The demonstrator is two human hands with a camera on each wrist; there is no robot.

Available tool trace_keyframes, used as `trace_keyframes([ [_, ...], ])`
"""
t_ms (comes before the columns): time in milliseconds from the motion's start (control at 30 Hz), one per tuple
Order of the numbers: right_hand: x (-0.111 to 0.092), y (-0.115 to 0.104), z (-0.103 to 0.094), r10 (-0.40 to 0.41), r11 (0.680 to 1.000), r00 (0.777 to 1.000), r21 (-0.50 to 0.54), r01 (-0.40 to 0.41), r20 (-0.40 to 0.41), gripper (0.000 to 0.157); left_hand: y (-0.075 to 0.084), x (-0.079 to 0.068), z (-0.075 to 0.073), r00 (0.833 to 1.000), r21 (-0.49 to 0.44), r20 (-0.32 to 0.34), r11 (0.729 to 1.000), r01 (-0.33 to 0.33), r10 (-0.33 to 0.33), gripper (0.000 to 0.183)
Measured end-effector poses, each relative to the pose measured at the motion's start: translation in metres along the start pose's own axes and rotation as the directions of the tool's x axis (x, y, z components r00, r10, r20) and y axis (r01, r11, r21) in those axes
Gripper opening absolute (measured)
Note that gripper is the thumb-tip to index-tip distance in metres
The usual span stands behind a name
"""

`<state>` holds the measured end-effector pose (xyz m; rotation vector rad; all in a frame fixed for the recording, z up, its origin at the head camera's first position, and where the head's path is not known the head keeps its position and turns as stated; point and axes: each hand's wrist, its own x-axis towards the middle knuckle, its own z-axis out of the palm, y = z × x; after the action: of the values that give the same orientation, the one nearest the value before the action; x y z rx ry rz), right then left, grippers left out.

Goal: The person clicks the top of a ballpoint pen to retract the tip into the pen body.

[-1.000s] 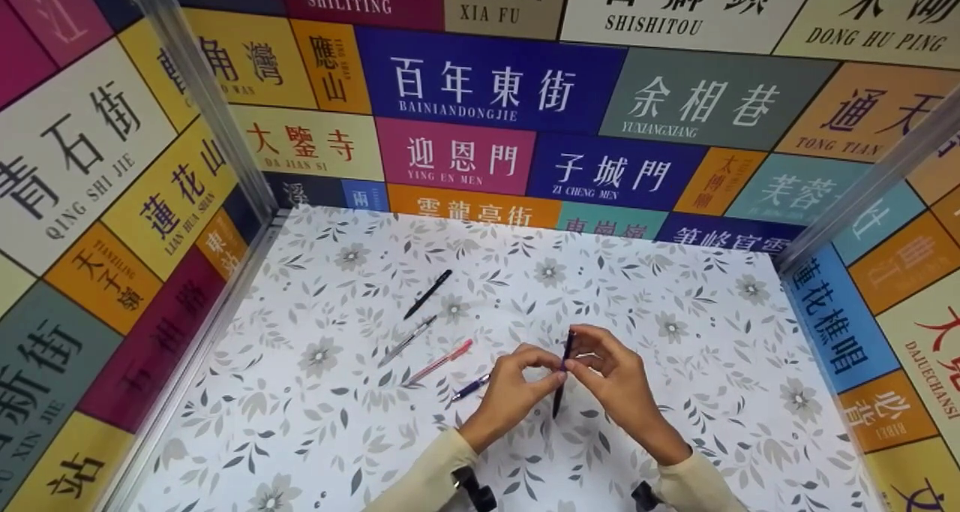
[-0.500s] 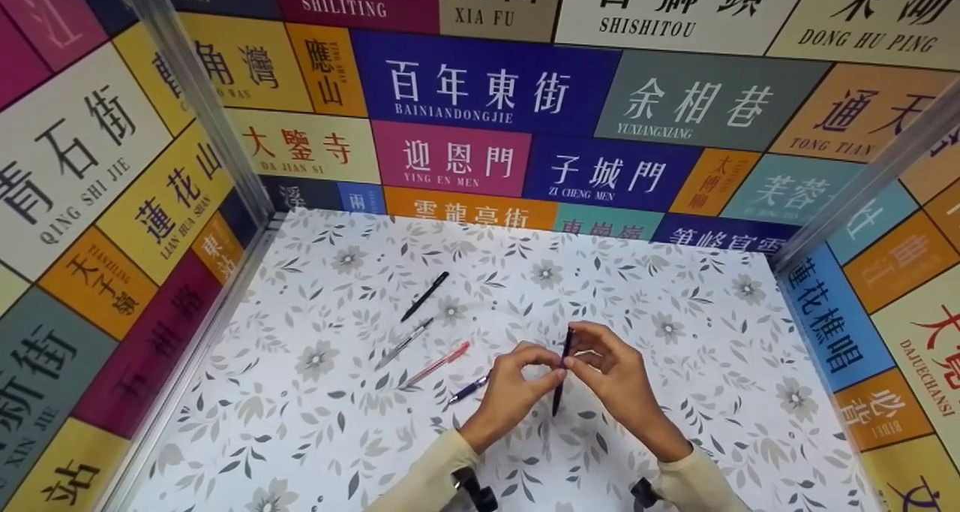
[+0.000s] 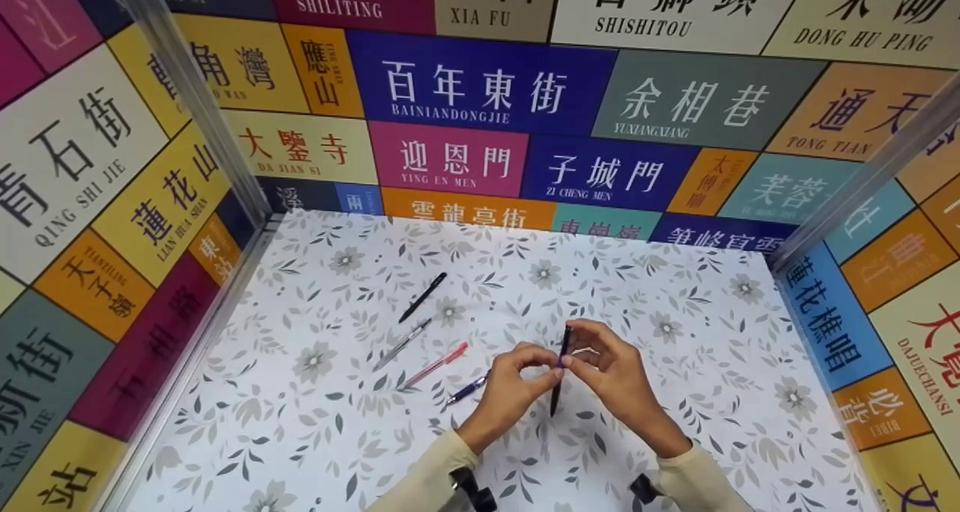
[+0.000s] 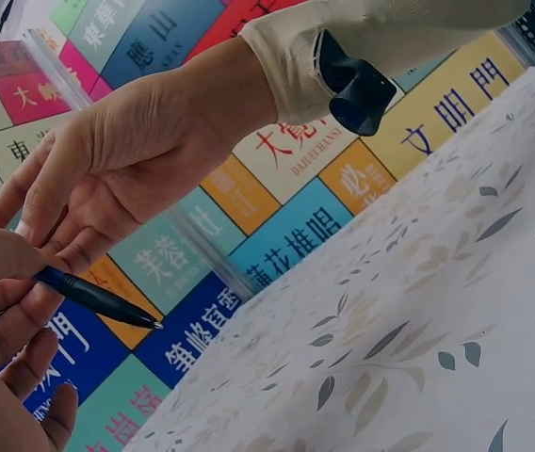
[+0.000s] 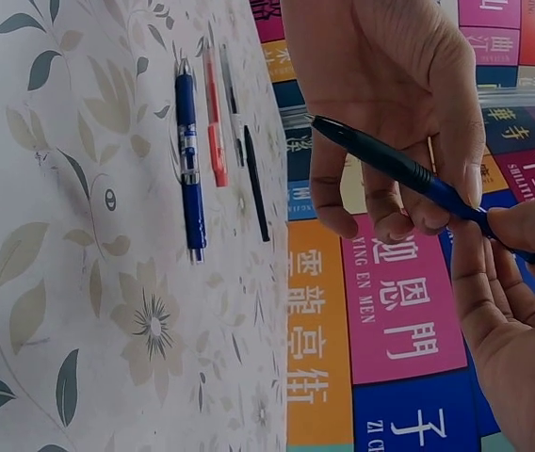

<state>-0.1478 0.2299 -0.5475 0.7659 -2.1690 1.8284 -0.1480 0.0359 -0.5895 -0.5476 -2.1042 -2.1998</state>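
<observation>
A dark pen (image 3: 555, 401) with a blue middle section is held above the table between both hands. My left hand (image 3: 504, 392) pinches it near the middle with thumb and fingertips. Close against those fingertips, my right hand (image 3: 619, 380) also grips the pen between thumb and fingers. In the right wrist view the pen's black pointed end (image 5: 343, 137) sticks out past the left hand's fingers. The left wrist view shows the same tapered tip (image 4: 121, 306) angled down. A blue pen (image 3: 466, 390) lies on the table beside my left hand, which partly covers it in the head view.
Left of the hands lie a red pen (image 3: 439, 363), a clear pen (image 3: 405, 341) and a black pen (image 3: 423, 297), roughly parallel. The table (image 3: 675, 422) has a white floral cover. Walls with colourful lettered panels (image 3: 487, 84) enclose its back and sides.
</observation>
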Motion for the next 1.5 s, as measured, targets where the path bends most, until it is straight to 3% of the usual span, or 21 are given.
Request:
trace_keyframes([
  [433,0.005,0.002,-0.001,0.017,0.998,0.999,0.063,-0.019,0.034,0.047,0.005,0.001,-0.002,0.998,-0.016,0.004,0.998,0.057,-0.057,0.008],
  [933,0.003,0.003,-0.003,0.045,0.999,0.998,0.026,-0.046,0.045,0.047,0.009,0.002,-0.003,0.996,-0.046,0.014,0.995,0.084,-0.083,0.008],
  [1233,-0.003,0.011,0.000,0.087,0.995,0.996,0.046,-0.088,0.017,0.056,0.005,0.004,-0.004,0.983,-0.117,0.051,0.977,0.181,-0.176,0.010],
  [1500,-0.005,0.014,0.001,0.085,0.993,0.996,0.087,-0.084,-0.007,0.059,0.006,0.007,-0.009,0.977,-0.064,0.072,0.976,0.207,-0.202,0.010],
])
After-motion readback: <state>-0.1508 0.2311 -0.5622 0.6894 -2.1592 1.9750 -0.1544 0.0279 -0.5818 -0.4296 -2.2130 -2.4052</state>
